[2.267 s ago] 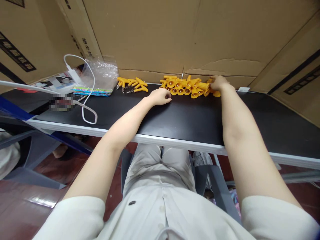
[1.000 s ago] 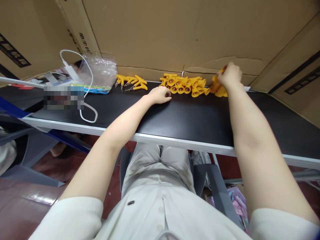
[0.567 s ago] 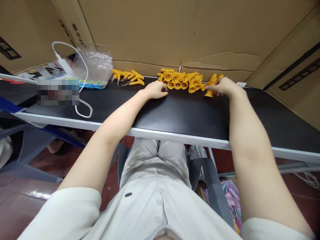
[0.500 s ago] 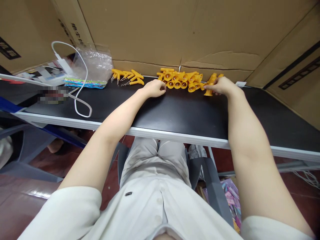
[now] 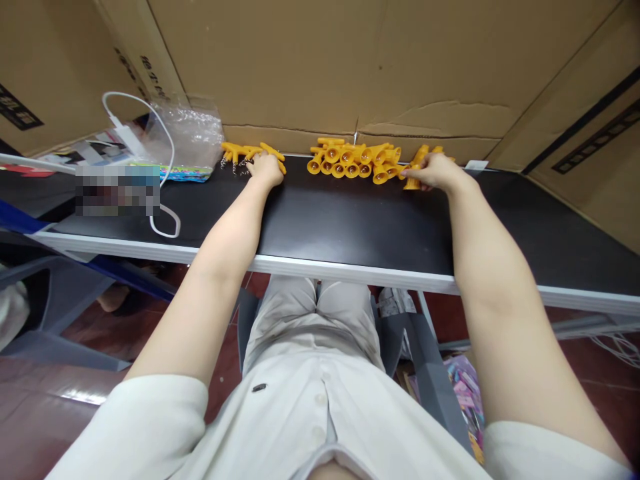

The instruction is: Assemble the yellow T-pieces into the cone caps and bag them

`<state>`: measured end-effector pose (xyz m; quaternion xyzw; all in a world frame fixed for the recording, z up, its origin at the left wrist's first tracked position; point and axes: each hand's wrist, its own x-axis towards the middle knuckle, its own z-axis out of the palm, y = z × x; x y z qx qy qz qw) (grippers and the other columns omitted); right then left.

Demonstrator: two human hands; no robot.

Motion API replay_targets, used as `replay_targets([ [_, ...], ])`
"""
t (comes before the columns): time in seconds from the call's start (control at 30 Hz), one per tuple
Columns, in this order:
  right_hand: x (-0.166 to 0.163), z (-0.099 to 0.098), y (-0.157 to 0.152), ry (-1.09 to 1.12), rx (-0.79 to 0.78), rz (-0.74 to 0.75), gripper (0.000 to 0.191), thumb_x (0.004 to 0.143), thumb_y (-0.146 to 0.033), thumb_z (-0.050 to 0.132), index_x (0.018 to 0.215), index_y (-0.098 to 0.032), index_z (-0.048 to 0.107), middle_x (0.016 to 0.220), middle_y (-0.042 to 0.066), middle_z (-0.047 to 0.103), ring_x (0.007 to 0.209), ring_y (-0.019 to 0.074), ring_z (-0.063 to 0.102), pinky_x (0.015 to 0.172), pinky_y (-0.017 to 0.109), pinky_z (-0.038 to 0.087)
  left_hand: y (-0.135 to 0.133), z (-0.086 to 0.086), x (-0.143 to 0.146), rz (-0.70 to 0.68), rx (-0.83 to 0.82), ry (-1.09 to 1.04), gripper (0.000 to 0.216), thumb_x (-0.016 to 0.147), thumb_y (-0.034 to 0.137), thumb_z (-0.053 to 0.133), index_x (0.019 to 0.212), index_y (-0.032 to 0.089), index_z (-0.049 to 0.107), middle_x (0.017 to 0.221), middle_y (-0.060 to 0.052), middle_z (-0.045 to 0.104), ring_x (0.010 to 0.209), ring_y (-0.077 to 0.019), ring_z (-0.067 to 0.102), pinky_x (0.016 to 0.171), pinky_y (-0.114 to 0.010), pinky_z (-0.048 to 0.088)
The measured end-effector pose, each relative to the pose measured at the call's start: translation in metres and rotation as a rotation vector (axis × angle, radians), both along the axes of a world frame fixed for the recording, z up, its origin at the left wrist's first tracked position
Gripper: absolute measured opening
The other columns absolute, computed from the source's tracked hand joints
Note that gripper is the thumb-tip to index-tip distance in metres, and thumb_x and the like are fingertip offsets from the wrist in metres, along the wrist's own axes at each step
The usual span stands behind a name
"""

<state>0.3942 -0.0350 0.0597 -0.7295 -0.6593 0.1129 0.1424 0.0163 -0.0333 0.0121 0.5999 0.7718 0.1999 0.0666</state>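
Table (image 5: 350,227), black top, pale front edge, cardboard wall (image 5: 300,67) at its back. Far edge, centre: row of yellow cones (image 5: 350,161), lying packed together, open mouths towards me. Just right of the row: one yellow cone (image 5: 413,177), pinched in the fingers of my right hand (image 5: 437,172), its wide end down on the table. Far edge, left of the row: small heap of forked yellow pieces (image 5: 239,151) with springs. My left hand (image 5: 266,170) lies curled over the heap's right end, touching it; whether it grips one I cannot tell. Further left: clear plastic bag (image 5: 187,133) and looped white cable (image 5: 161,219).
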Motion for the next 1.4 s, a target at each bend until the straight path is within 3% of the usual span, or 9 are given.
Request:
replay_targets([
  [0.13, -0.001, 0.001, 0.000, 0.015, -0.009, 0.001, 0.046, 0.113, -0.030, 0.079, 0.139, 0.007, 0.070, 0.115, 0.034, 0.081, 0.081, 0.0204, 0.072, 0.080, 0.035, 0.057, 0.006, -0.004, -0.002, 0.001, 0.025, -0.066, 0.107, 0.081, 0.090, 0.064, 0.157, 0.014, 0.068, 0.182, -0.013, 0.052, 0.171, -0.0408, 0.031, 0.142, -0.058, 0.020],
  [0.47, -0.001, 0.001, 0.002, 0.004, -0.021, 0.025, 0.037, 0.113, -0.025, 0.078, 0.127, 0.009, 0.076, 0.115, 0.036, 0.081, 0.090, 0.0268, 0.079, 0.081, 0.036, 0.061, -0.005, 0.006, 0.003, 0.079, 0.015, -0.034, 0.068, 0.103, 0.029, 0.057, 0.170, 0.017, 0.056, 0.184, -0.017, 0.049, 0.176, -0.0358, 0.032, 0.144, -0.060, 0.025],
  [0.57, -0.002, 0.003, 0.001, 0.000, -0.029, 0.032, 0.037, 0.113, -0.027, 0.078, 0.125, 0.008, 0.077, 0.114, 0.036, 0.081, 0.091, 0.0280, 0.080, 0.081, 0.036, 0.061, 0.005, 0.007, 0.004, 0.070, 0.135, -0.128, 0.057, 0.106, 0.033, 0.053, 0.162, 0.033, 0.061, 0.178, -0.012, 0.057, 0.173, -0.0375, 0.040, 0.140, -0.066, 0.030],
  [0.67, -0.006, 0.008, -0.003, -0.083, -0.033, 0.048, 0.039, 0.115, -0.029, 0.076, 0.125, 0.008, 0.078, 0.115, 0.036, 0.081, 0.101, 0.0315, 0.082, 0.088, 0.038, 0.059, 0.016, 0.005, 0.010, 0.033, 0.217, -0.221, 0.048, 0.103, 0.039, 0.068, 0.151, 0.035, 0.067, 0.167, -0.012, 0.067, 0.166, -0.0419, 0.051, 0.136, -0.067, 0.036],
  [0.87, -0.014, 0.012, -0.008, -0.264, -0.037, 0.087, 0.035, 0.114, -0.032, 0.078, 0.106, 0.002, 0.081, 0.107, 0.031, 0.082, 0.118, 0.0364, 0.080, 0.104, 0.042, 0.056, 0.033, -0.001, 0.025, -0.077, 0.423, -0.618, 0.004, 0.108, 0.019, 0.065, 0.110, 0.020, 0.068, 0.131, -0.013, 0.079, 0.129, -0.0240, 0.075, 0.119, -0.036, 0.055],
  [1.07, -0.020, 0.013, -0.014, -0.293, -0.087, 0.082, 0.031, 0.107, -0.029, 0.086, 0.107, 0.002, 0.079, 0.096, 0.024, 0.081, 0.111, 0.0369, 0.082, 0.104, 0.044, 0.059, 0.030, 0.002, 0.036, -0.146, 0.356, -0.879, 0.020, 0.105, 0.027, 0.073, 0.092, 0.024, 0.059, 0.103, -0.005, 0.077, 0.113, -0.0231, 0.079, 0.099, -0.033, 0.062],
  [1.2, -0.029, 0.015, -0.020, -0.378, -0.012, 0.105, 0.042, 0.102, -0.024, 0.090, 0.127, 0.007, 0.076, 0.126, 0.035, 0.079, 0.132, 0.0475, 0.076, 0.110, 0.049, 0.058, 0.021, 0.007, 0.048, -0.165, 0.299, -1.057, 0.018, 0.111, 0.027, 0.066, 0.095, 0.023, 0.059, 0.101, -0.005, 0.078, 0.111, -0.0196, 0.082, 0.090, -0.027, 0.063],
  [1.27, -0.034, 0.013, -0.017, -0.390, 0.058, 0.153, 0.050, 0.095, -0.017, 0.093, 0.138, -0.002, 0.073, 0.139, 0.032, 0.076, 0.135, 0.0491, 0.074, 0.111, 0.051, 0.060, 0.018, 0.008, 0.052, -0.187, 0.290, -1.113, 0.018, 0.113, 0.028, 0.064, 0.096, 0.023, 0.060, 0.101, -0.006, 0.080, 0.112, -0.0195, 0.082, 0.090, -0.026, 0.063],
  [1.4, -0.044, 0.000, -0.005, -0.336, 0.220, 0.342, 0.045, 0.094, -0.033, 0.092, 0.133, -0.020, 0.074, 0.126, 0.017, 0.080, 0.124, 0.0449, 0.075, 0.105, 0.052, 0.061, 0.018, 0.006, 0.057, -0.233, 0.284, -1.140, 0.020, 0.115, 0.030, 0.061, 0.096, 0.022, 0.061, 0.105, -0.009, 0.083, 0.116, -0.0203, 0.083, 0.095, -0.028, 0.065],
])
